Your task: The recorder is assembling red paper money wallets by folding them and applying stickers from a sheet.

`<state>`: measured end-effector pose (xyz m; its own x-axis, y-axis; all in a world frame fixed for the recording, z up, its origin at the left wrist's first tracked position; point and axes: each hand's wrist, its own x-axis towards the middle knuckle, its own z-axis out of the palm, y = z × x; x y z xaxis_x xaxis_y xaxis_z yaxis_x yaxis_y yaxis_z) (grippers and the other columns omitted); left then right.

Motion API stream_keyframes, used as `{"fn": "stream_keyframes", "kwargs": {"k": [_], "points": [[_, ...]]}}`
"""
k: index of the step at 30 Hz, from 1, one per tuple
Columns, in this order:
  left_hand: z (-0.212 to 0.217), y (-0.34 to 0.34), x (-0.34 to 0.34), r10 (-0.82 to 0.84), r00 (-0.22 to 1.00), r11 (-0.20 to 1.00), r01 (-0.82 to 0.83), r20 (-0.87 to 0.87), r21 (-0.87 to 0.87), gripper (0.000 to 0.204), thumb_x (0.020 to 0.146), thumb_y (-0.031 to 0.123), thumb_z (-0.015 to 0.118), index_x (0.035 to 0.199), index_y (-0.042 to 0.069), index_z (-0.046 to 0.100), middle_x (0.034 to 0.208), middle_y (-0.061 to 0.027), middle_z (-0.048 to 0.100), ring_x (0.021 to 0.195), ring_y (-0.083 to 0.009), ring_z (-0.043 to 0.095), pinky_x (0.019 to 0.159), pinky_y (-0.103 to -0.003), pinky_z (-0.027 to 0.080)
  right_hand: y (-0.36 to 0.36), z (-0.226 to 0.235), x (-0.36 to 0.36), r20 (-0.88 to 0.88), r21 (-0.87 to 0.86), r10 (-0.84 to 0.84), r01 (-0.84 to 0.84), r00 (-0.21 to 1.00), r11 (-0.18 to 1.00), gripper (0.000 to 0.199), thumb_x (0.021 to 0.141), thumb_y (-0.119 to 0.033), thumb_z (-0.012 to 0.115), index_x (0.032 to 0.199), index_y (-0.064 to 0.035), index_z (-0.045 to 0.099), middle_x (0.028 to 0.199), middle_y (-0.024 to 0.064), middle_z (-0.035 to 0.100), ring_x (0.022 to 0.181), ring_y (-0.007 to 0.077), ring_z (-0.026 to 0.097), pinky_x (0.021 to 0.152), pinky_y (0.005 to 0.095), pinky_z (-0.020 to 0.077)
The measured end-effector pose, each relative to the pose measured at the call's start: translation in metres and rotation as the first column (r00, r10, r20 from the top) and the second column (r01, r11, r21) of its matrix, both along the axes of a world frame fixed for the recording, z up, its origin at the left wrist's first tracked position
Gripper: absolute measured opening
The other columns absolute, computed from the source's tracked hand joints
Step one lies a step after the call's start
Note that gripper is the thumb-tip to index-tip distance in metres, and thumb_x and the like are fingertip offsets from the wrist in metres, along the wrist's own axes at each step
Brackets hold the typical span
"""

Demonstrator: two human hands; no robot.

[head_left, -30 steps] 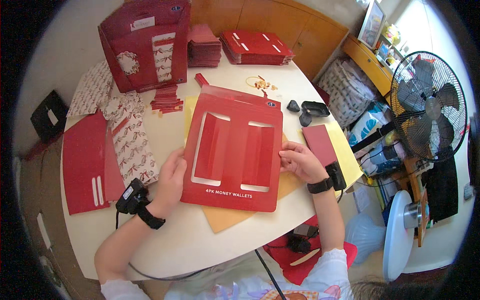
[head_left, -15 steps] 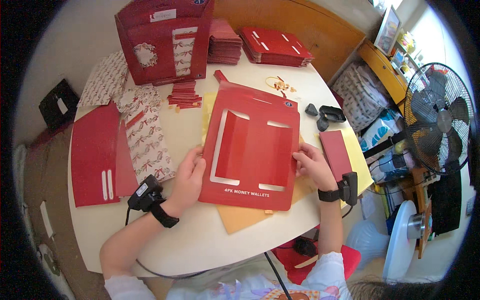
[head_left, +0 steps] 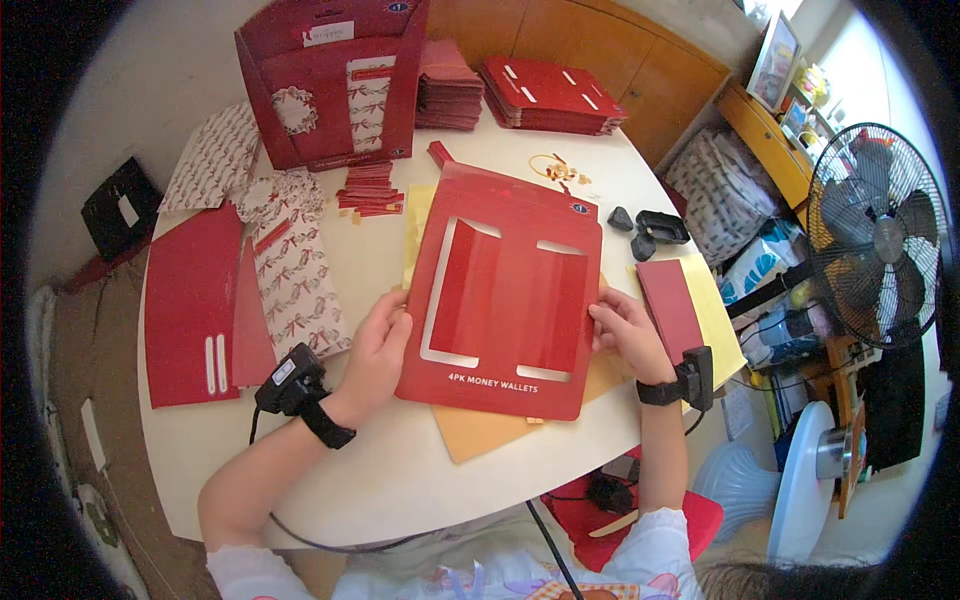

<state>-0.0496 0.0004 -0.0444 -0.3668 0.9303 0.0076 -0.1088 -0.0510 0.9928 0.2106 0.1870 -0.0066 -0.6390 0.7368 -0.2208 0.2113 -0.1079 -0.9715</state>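
Note:
A large red packaging card (head_left: 500, 300) with white-edged slots, holding red panels in its middle, is raised in front of me over the table. My left hand (head_left: 378, 335) grips its left edge, thumb on the front. On the opposite edge, my right hand (head_left: 622, 325) pinches the card between thumb and fingers. Fingers behind the card are partly hidden. Under it lies a yellow-orange sheet (head_left: 480, 430), mostly covered. Just right of my right hand is a dark red strip of card (head_left: 670, 308) on a pale yellow sheet (head_left: 705, 300).
Patterned paper pieces (head_left: 300, 280) and red cards (head_left: 190, 310) lie at left. Behind them stands a red display folder (head_left: 335, 90), near stacks of red cards (head_left: 550, 95). Small red tags (head_left: 370, 190), dark stones and a black tray (head_left: 664, 228) sit farther back. A fan (head_left: 880, 240) is at right.
The red card and both hands stay almost in place, with only a very slight shift. My grip is the same and nothing else has moved.

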Motion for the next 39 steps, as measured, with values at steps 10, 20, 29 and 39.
{"fn": "stream_keyframes", "kwargs": {"k": [10,20,29,39], "points": [[0.007,0.001,0.003,0.048,0.999,0.999,-0.048,0.016,0.020,0.032,0.101,0.012,0.039,0.129,-0.002,0.045,0.102,-0.0076,0.063,0.095,-0.0098,0.058,0.086,-0.026,0.046,0.002,0.001,0.001,-0.025,-0.005,0.052,-0.052,0.998,0.999,0.028,0.097,-0.020,0.053,0.116,-0.0003,0.056,0.086,0.0017,0.060,0.068,0.0081,0.059,0.059,0.0203,0.0487],[0.004,0.001,0.001,0.042,0.999,0.999,-0.042,0.017,0.029,0.030,0.101,0.011,0.039,0.128,-0.001,0.045,0.103,-0.0077,0.063,0.095,-0.0096,0.059,0.085,-0.025,0.047,0.001,0.000,0.003,-0.044,0.031,0.068,-0.066,0.997,0.997,0.029,0.097,-0.020,0.052,0.117,-0.0003,0.055,0.088,0.0011,0.060,0.073,0.0076,0.060,0.062,0.0209,0.0501],[0.001,0.002,0.001,0.030,0.998,0.999,-0.032,0.063,0.034,0.032,0.101,0.011,0.039,0.129,-0.004,0.042,0.106,-0.0091,0.063,0.096,-0.0099,0.059,0.085,-0.026,0.048,0.005,-0.005,0.005,-0.032,0.037,0.055,-0.054,0.998,0.998,0.028,0.096,-0.020,0.053,0.118,-0.0019,0.055,0.089,0.0001,0.059,0.074,0.0066,0.058,0.062,0.0210,0.0498],[0.002,0.002,0.003,0.014,0.998,0.998,-0.017,0.059,0.054,0.033,0.101,0.011,0.038,0.131,-0.004,0.041,0.109,-0.0104,0.063,0.099,-0.0111,0.059,0.087,-0.026,0.048,0.002,-0.004,0.005,-0.026,0.012,0.020,-0.020,0.999,1.000,0.033,0.095,-0.021,0.055,0.121,0.0001,0.055,0.089,0.0019,0.059,0.074,0.0085,0.057,0.063,0.0208,0.0490]]}}
